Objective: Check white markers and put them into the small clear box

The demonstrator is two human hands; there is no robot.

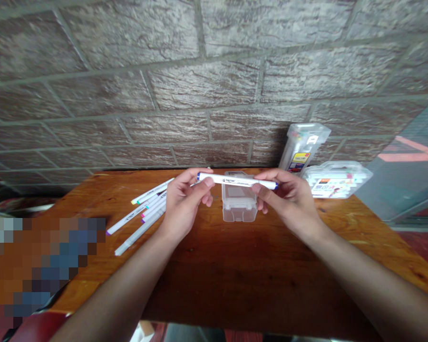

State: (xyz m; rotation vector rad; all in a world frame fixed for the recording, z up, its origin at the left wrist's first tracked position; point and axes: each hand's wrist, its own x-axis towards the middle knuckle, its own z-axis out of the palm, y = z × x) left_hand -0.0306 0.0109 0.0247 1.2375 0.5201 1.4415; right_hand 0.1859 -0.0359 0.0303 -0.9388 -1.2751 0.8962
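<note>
The left hand [181, 199] and right hand [295, 197] pinch opposite ends of a blue-ended white marker [231, 180], which partly hides a clear plastic box [239, 213]. Loose markers [127, 219] lie partly behind the left hand; a tall transparent case [303, 145] and handled case [337, 183] stand rightward.

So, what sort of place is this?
Possibly a small writing or drawing corner indoors; home or workplace, I can't tell. A varnished brown wooden table stands by a grey-brown brick-patterned wall, with slim white markers lying loose on it.
</note>
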